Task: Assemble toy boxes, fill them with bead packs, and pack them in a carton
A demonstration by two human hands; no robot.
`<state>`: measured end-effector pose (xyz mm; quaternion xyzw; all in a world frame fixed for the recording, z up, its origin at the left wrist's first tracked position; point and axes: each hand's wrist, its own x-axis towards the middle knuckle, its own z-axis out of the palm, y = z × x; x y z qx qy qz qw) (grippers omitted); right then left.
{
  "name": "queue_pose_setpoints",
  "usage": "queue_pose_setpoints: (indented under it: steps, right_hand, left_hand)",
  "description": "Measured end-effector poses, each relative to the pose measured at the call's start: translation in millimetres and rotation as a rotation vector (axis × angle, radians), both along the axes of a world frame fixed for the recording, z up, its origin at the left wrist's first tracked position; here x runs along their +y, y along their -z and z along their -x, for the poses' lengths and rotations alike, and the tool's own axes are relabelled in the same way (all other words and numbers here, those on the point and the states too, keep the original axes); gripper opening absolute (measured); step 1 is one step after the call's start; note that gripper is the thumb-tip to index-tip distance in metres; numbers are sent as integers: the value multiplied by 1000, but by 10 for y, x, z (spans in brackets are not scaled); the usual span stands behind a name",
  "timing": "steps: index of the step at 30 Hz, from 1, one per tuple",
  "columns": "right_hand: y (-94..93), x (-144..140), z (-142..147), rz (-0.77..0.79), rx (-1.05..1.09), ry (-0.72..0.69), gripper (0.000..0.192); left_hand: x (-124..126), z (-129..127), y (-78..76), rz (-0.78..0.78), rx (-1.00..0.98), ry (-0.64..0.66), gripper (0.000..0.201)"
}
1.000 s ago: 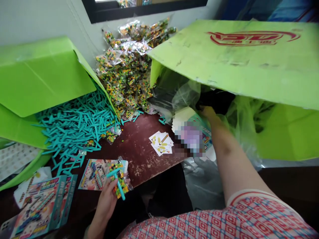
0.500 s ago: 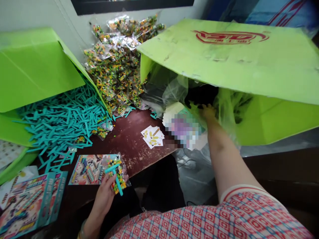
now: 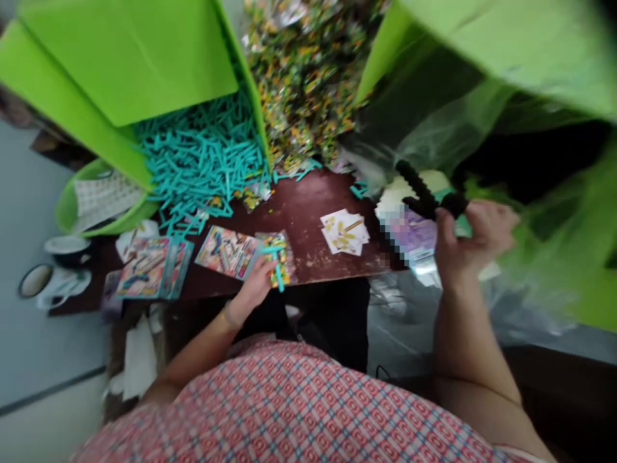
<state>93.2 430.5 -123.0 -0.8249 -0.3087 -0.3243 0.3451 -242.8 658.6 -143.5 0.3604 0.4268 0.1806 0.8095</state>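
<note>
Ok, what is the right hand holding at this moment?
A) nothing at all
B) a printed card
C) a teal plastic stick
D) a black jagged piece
D: the right hand grips a black jagged piece just outside the green box, while the left hand holds the small bag of coloured bricks with a teal tool at the table edge.

Bright, even light; heavy motion blur, perhaps edge stretch.
</note>
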Motion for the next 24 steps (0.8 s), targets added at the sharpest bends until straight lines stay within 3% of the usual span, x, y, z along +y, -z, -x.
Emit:
queue_pose_setpoints:
  steps: [2, 4, 7, 10, 14, 19, 24]
  right_hand:
    - [175, 354, 836, 21, 86, -243, 30]
    - [379, 707, 1581, 155, 184, -483, 32]
    - [647, 1106, 2268, 261, 282, -685, 39]
    - [745, 1220, 2487, 230, 298, -753, 41]
    - [725, 1146, 2594, 84, 353, -875, 44]
    - [883, 1277, 2780, -261, 734, -613, 69]
    - [990, 1367, 2788, -383, 951, -648, 88]
  left_hand:
    - [20, -142, 108, 50, -56, 45, 34]
    - [18, -225, 179, 77, -88, -29, 29]
    - [-6, -205, 196, 97, -157, -199, 20]
    - [16, -55, 171, 49, -205, -188, 23]
    - [84, 139, 155, -27, -167, -148, 28]
    - [61, 210, 170, -21, -193, -176, 32]
    - [-24, 152, 212, -25, -225, -213, 30]
